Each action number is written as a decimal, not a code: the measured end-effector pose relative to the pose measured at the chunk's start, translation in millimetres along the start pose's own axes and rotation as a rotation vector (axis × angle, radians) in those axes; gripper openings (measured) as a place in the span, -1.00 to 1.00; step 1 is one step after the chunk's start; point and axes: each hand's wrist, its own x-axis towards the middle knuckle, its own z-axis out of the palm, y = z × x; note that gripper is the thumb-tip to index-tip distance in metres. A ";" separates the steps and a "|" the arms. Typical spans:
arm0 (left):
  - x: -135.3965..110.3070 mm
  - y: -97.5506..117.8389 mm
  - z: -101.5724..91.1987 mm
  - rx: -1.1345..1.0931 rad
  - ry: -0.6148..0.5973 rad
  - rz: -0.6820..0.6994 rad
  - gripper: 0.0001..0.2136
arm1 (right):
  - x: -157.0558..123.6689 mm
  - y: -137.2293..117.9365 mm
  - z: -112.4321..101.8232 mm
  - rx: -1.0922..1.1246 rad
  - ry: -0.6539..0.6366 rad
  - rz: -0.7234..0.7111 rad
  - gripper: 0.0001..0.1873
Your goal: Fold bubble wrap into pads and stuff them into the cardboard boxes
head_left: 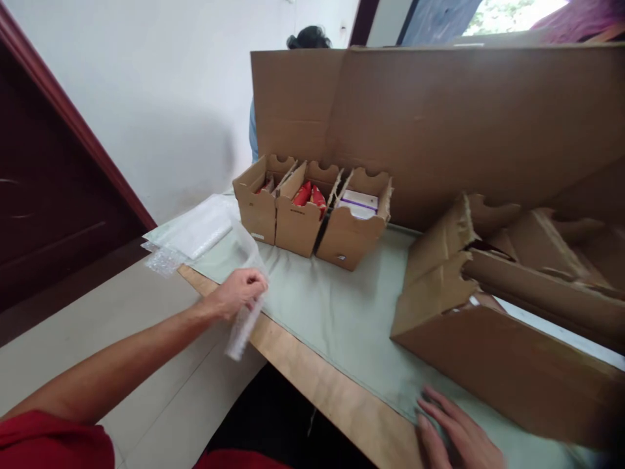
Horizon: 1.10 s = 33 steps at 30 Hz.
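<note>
My left hand (pixel 239 292) is closed in a pinch on a clear sheet of bubble wrap (pixel 243 326) above the table's front edge. Part of that sheet hangs below the fingers and part trails up behind them. Beyond it, more bubble wrap sheets (pixel 200 228) lie in a pile at the table's left end, some jutting past the edge. Low on the right, my right hand (pixel 456 433) rests at the near edge, blurred, its thumb and fingers apart. A dark patch shows between them, perhaps a shadow; no held thing can be made out.
Three open cardboard bins stand behind: a left bin (pixel 256 208), a middle one with red packets (pixel 310 195), and a right one with white-and-purple boxes (pixel 359 203). Larger cardboard bins (pixel 488 352) fill the right. A tall cardboard panel (pixel 439 124) hides most of a person (pixel 310 38).
</note>
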 end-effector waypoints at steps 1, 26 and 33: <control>-3.6 -7.2 23.7 -0.032 -0.051 -0.029 -0.80 | 2.5 -13.5 -2.7 0.025 0.001 0.038 -0.71; 19.2 -62.7 138.6 1.249 -0.291 1.004 -0.65 | 13.0 -10.0 -87.5 0.050 0.147 0.569 -0.66; -4.0 -68.6 140.9 1.240 -0.192 0.982 -0.66 | 71.5 11.7 -147.9 -0.212 0.322 0.304 -0.50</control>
